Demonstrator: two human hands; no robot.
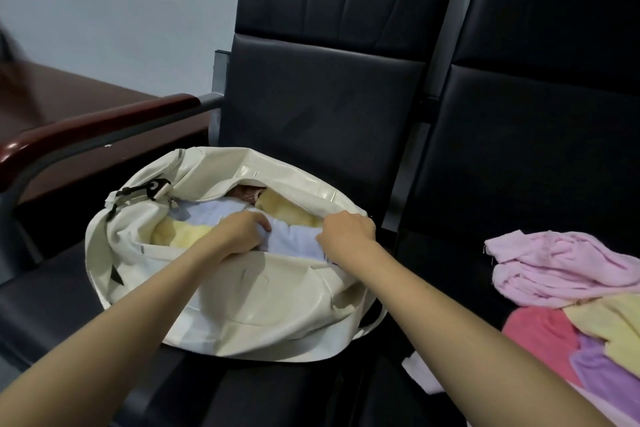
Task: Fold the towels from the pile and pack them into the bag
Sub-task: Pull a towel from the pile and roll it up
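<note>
**Packing step: blue towel at the mouth of the bag**

Bag (263,305), cream, lies slumped on the black seat (52,305) of the left chair, with its zip mouth gaping toward me. Inside I see a yellow towel (176,232) at the left end and a second yellow one toward the back. A dark reddish one barely shows behind them. A pale blue towel (294,241) sits on top in the middle.

Left hand (242,229) is down in the mouth, grip curled onto the blue towel, knuckles up. Right hand (348,232) is at the right end of the opening, grip pinched on the bag's upper rim to hold the mouth wide.

My read: the fold is done for this one and I'm in the stowing part, bedding the blue towel among the others. The bag looks well filled but not full. I can't tell how much depth is left under the top layer.

Pile (588,329) lies on the next seat to the right, well apart from the bag. A pink towel (554,263) is on top, loose and crumpled, with yellow, coral and purple ones under it. The task is partway at best.

Next move, as I judge it: press the blue towel flat, release both hands, reach right for the pink one and fold it. Care is needed on release — the limp rim may flop over the mouth.
</note>
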